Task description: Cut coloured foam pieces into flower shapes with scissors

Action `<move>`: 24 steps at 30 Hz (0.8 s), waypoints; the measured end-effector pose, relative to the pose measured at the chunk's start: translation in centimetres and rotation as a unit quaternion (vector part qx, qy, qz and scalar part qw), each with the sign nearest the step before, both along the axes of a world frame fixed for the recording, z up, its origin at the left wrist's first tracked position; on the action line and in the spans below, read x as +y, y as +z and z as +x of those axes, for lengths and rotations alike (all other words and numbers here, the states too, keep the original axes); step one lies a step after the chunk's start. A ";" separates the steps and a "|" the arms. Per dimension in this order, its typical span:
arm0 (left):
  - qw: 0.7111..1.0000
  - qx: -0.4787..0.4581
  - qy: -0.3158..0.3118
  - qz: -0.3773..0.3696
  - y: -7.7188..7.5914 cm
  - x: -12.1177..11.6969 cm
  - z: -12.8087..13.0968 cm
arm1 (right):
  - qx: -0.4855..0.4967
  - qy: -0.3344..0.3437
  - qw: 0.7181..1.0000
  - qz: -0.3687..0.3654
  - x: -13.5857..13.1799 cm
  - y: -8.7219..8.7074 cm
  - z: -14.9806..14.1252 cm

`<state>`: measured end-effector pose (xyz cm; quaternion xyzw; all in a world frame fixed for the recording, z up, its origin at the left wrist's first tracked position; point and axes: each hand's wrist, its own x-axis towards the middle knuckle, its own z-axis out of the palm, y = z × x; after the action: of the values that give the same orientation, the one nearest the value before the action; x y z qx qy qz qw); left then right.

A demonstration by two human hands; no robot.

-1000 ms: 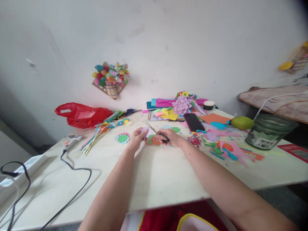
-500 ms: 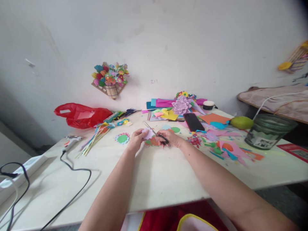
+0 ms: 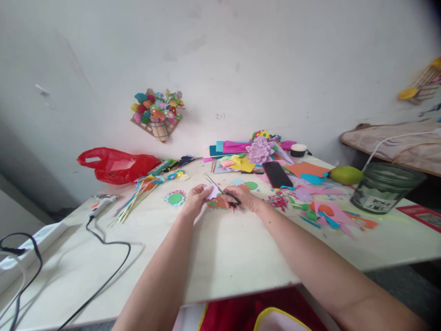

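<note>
Between the fingers of my left hand (image 3: pixel 195 200) is a small light purple foam or paper piece (image 3: pixel 211 191) with a scalloped edge. Black-handled scissors (image 3: pixel 231 197) sit in my closed right hand (image 3: pixel 245 198), their blades pointing up and left beside the purple piece. Whether the blades touch it I cannot tell. Under and just behind my hands lie cut discs, among them a green disc (image 3: pixel 251 185) and an orange piece (image 3: pixel 220 202). Left of my left hand rests a layered scalloped disc with a green centre (image 3: pixel 175 198).
A glue gun (image 3: pixel 102 205) with a black cord and a power strip (image 3: pixel 32 243) are at left. A red plastic bag (image 3: pixel 119 166) lies behind. To the right are a phone (image 3: pixel 277 174), coloured scraps (image 3: pixel 330 214), a yellow-green fruit (image 3: pixel 346 175) and a glass jar (image 3: pixel 387 188).
The scissor blades have shifted slightly left and closer together. The purple piece has turned a little in my left fingers; both arms stay nearly in place.
</note>
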<state>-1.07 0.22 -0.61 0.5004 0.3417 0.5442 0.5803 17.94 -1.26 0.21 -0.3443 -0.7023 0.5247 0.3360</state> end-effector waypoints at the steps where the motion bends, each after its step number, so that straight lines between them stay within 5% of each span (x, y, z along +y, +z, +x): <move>1: 1.000 -0.001 0.000 0.000 0.0 0.0 0.0 | -0.002 -0.005 1.000 -0.001 -0.1 0.0 -0.1; 24: 0.997 -0.043 0.060 0.001 -0.1 0.1 0.5 | 0.020 0.005 1.000 -0.010 0.3 -0.7 -0.6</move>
<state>-0.52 0.34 -0.66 0.4557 0.3448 0.5994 0.5606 17.34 -0.92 -0.47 -0.3336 -0.6916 0.5406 0.3438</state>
